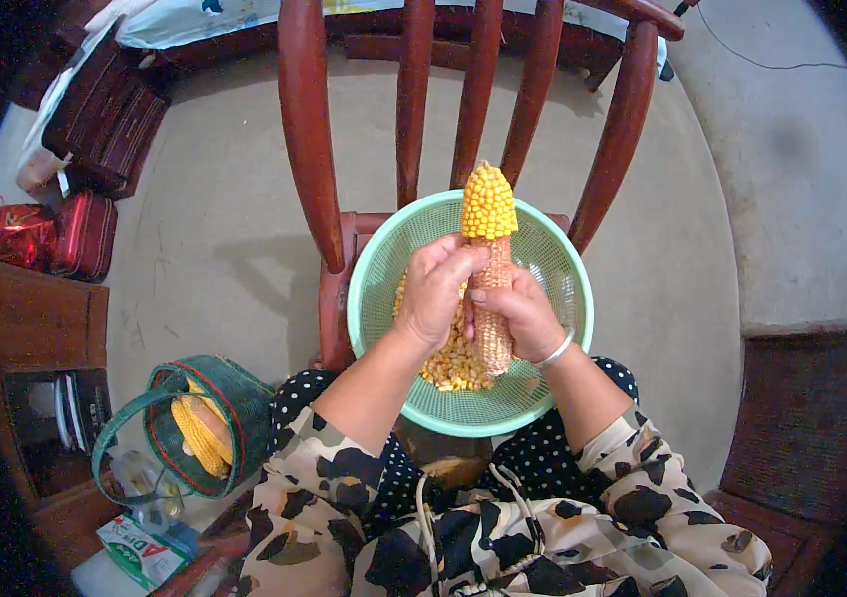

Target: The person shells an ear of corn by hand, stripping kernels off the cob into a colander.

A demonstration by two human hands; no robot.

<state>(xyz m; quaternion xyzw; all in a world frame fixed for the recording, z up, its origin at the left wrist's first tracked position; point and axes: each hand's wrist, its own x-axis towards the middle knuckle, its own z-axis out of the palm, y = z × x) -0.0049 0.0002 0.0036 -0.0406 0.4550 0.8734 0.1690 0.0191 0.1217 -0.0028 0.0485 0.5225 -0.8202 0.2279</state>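
An ear of corn stands nearly upright in the picture over a mint-green plastic colander. Yellow kernels cover its far end; the nearer part is bare cob. My left hand grips the cob from the left, its thumb just below the kernel edge. My right hand, with a pale bangle at the wrist, is closed around the lower cob. Loose corn kernels lie in the left and middle of the colander, partly hidden by my hands.
The colander rests on a red wooden chair with a slatted back. At lower left, a green woven basket holds several corn ears. A green-and-white box lies below it. Dark wooden furniture stands at the left, a red case behind it.
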